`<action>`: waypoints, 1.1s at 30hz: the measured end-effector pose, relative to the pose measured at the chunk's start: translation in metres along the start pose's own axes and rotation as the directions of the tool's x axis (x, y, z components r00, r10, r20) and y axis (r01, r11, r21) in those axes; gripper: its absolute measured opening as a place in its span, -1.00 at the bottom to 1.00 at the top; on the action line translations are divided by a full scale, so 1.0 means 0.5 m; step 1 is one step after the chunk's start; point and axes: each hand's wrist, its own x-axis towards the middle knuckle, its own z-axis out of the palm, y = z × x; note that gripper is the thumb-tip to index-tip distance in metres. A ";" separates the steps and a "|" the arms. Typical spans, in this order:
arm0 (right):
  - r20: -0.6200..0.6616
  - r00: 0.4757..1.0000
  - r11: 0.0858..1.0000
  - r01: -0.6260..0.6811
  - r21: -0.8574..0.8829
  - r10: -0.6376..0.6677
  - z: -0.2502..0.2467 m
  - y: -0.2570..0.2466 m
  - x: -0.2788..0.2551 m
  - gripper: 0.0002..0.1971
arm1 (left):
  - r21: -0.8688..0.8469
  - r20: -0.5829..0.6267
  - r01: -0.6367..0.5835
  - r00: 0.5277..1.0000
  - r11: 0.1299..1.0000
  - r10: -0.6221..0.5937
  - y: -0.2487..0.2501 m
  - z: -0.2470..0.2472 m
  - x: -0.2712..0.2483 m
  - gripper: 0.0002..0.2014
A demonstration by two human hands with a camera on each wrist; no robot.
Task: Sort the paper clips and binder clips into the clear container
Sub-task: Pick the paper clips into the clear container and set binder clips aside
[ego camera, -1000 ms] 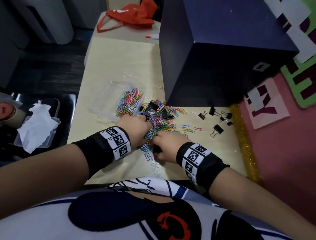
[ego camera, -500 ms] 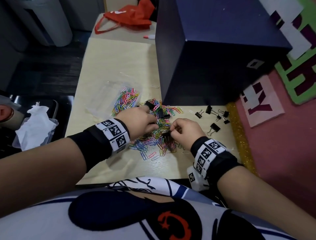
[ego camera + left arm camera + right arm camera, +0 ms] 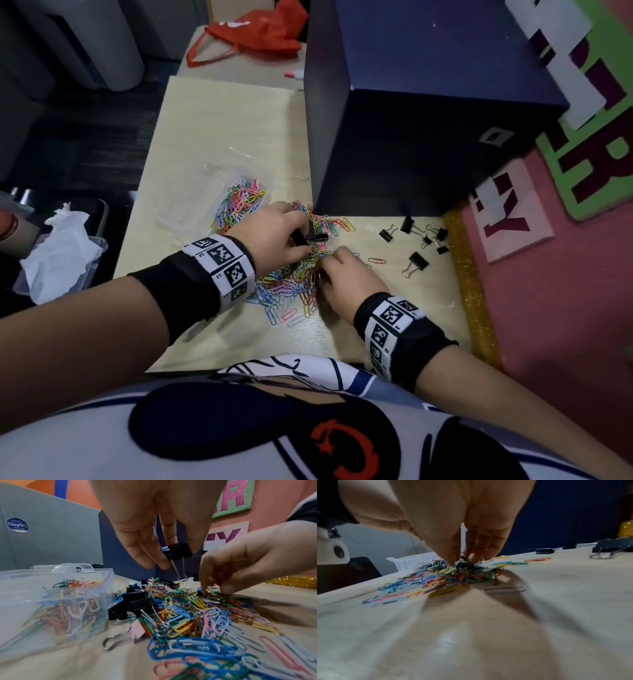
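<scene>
On the pale wooden table [image 3: 219, 130], your sorting stands at a partial stage. To the left of the pile sits the clear container [image 3: 56, 599], already holding a share of coloured paper clips [image 3: 241, 197]; no binder clips can be made out inside it. Just beside it lies the mixed pile [image 3: 291, 281], a broad tangle of coloured paper clips with several black binder clips [image 3: 135, 604] and one pink binder clip [image 3: 137, 630] still buried in it.

Your left hand [image 3: 274, 233] is raised just above the pile, fingers and thumb pinching a black binder clip [image 3: 177, 551], whose wire handles hang downward. Your right hand [image 3: 346, 277] reaches down into the pile, fingertips [image 3: 453, 557] drawn together around a small dark clip [image 3: 464, 565]; whether it is actually lifted free cannot be told, since the right wrist view is blurred.

To the right, well apart from the container, a loose group of black binder clips [image 3: 416, 240] rests on the table near the gold glitter strip [image 3: 469, 284], beside a few stray paper clips [image 3: 376, 261] and a single one [image 3: 299, 176] by the dark blue box [image 3: 428, 102].

Judged from this layout, most of the work remains: the bulk of the paper clips, and seemingly all of the binder clips, are outside the container.
</scene>
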 end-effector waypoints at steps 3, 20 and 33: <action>0.024 1.000 0.999 -0.005 -0.040 0.006 0.001 0.009 0.008 -0.62 | 0.039 -0.002 0.000 1.000 0.999 0.000 -0.001 0.005 -0.001 -0.67; 0.004 1.000 0.997 0.019 -0.077 -0.019 -0.011 0.032 0.021 -0.61 | 0.207 0.035 0.101 0.993 0.973 -0.111 -0.010 0.012 0.016 -0.54; -0.241 0.873 0.887 -0.345 0.308 0.424 -0.065 0.113 0.014 -0.84 | -0.092 0.171 0.097 0.982 0.991 -0.080 0.015 0.021 0.046 -0.64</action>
